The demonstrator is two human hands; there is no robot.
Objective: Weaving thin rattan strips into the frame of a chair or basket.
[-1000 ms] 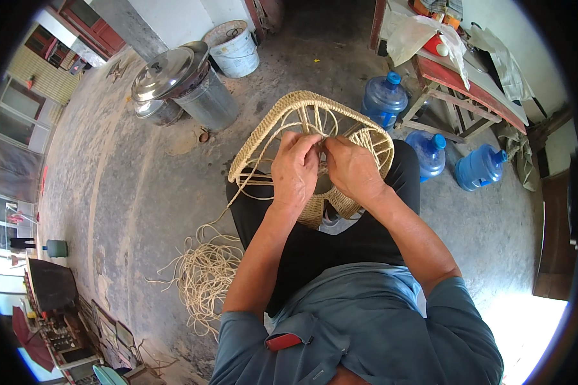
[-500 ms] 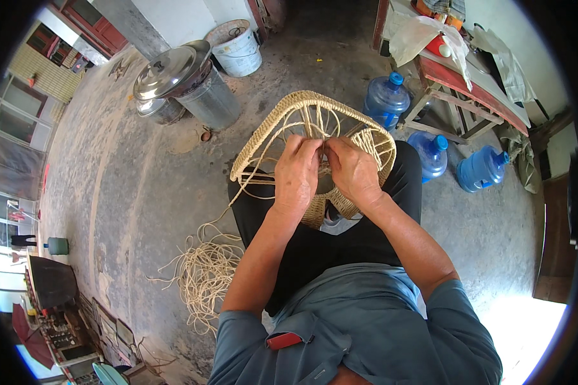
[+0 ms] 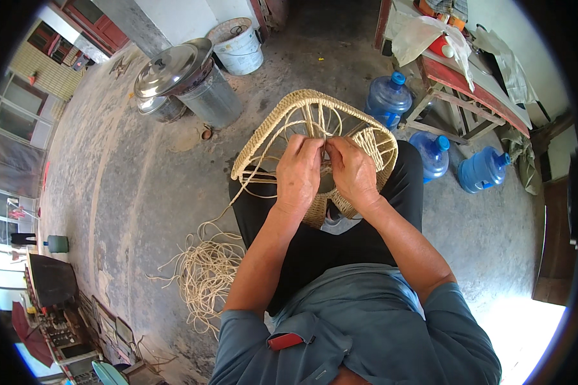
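Note:
Across my lap rests a frame wrapped and partly woven with straw-coloured cord [image 3: 262,140], perhaps a stool or seat. Its far side is rounded, and strands cross the opening inside the rim. My left hand [image 3: 298,172] and my right hand [image 3: 354,172] meet over the middle, fingertips pinched together on the cord strands. The exact strand in each pinch is partly hidden by the fingers. A band of closely laid strands [image 3: 368,146] lies just beyond my right hand. From the frame's left side, a loose length runs down to a tangled pile of cord [image 3: 207,274] on the floor.
Three blue water jugs [image 3: 389,101] stand or lie on the right, near a red-edged wooden table [image 3: 453,78] holding plastic bags. Far left are a lidded metal bin [image 3: 213,96] and a white bucket [image 3: 239,51]. Cluttered furniture [image 3: 77,333] stands at the lower left.
My right hand has shifted very slightly, its fingers still pinched close to the left ones. The frame and the cord pile look the same.

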